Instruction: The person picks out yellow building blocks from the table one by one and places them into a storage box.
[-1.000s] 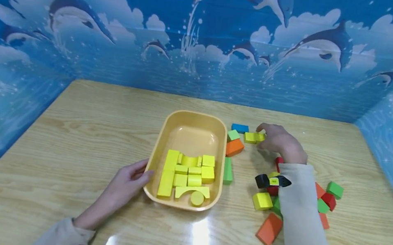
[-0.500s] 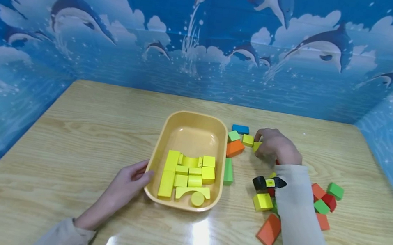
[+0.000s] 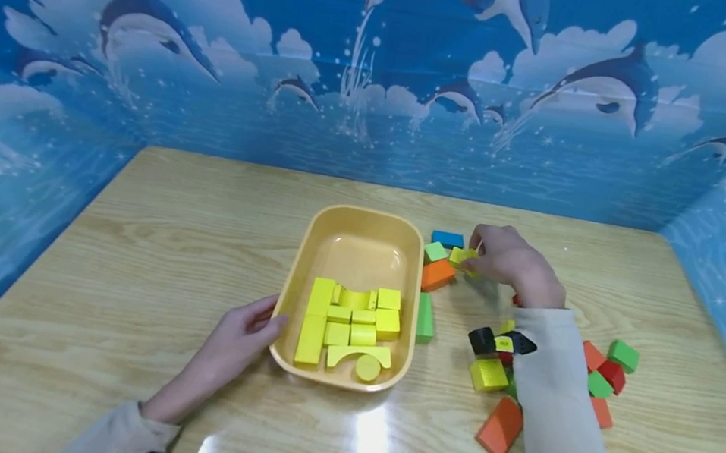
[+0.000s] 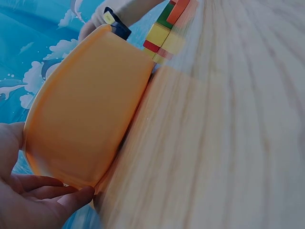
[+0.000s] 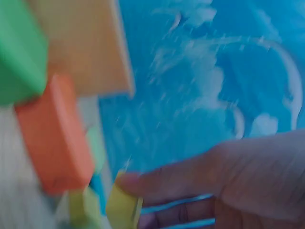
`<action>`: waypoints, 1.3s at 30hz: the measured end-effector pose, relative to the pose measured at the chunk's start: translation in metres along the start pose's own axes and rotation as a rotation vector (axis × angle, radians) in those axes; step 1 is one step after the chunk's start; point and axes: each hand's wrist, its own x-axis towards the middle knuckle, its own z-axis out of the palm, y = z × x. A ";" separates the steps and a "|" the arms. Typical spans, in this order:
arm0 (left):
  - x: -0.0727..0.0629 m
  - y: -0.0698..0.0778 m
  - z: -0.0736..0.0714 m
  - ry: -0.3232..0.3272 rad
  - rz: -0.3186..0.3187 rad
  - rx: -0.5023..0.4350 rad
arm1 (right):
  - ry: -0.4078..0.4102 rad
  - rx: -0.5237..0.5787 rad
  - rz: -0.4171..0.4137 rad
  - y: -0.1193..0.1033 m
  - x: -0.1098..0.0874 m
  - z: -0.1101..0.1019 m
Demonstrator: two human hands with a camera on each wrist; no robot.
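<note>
A tan plastic bin (image 3: 359,253) stands mid-table with several yellow blocks (image 3: 314,319) gathered in its near half, among them an arch and a round piece. At its left side my left hand (image 3: 240,336) grips the rim, thumb on top. In the left wrist view the fingers (image 4: 40,188) curl against the bin's outer wall. Beyond the bin's right side, my right hand (image 3: 511,261) pinches a small yellow block (image 5: 123,205) between thumb and fingers. A second yellow block (image 5: 83,209) lies right beside it, next to an orange block (image 5: 57,138).
Along the bin's right side lie a blue block (image 3: 448,239), a light green block (image 3: 435,252) and a longer green block (image 3: 425,319). Under and around the right forearm are several loose blocks, including a yellow cube (image 3: 489,375) and an orange block (image 3: 500,427). A dolphin-print backdrop (image 3: 379,106) borders the table.
My right hand drew its yellow block toward me, apart from the other yellow block, then brought it back up close beside that block. My left hand and the bin stay put.
</note>
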 end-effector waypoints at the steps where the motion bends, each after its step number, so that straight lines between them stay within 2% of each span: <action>1: 0.000 0.000 0.000 -0.001 -0.002 0.002 | 0.014 0.013 -0.031 -0.006 -0.003 -0.001; 9: 0.000 0.001 0.000 -0.004 -0.012 0.015 | 0.139 0.037 -0.404 -0.050 -0.011 0.003; 13: 0.001 0.002 0.000 -0.002 -0.011 0.025 | 0.176 0.042 -0.512 -0.061 -0.008 0.014; 17: 0.001 0.002 0.001 0.001 -0.015 0.034 | 0.147 0.019 -0.516 -0.065 -0.005 0.023; 21: 0.001 0.001 0.001 0.004 -0.015 0.029 | 0.108 -0.058 -0.502 -0.067 -0.003 0.028; 26: 0.000 0.001 0.001 0.007 -0.014 0.025 | 0.045 -0.145 -0.432 -0.070 -0.003 0.032; 35: 0.000 0.001 0.002 0.008 -0.004 0.021 | -0.041 -0.163 -0.372 -0.072 -0.001 0.036; 39: 0.000 0.000 0.002 0.012 -0.001 0.019 | -0.066 -0.137 -0.354 -0.073 -0.001 0.035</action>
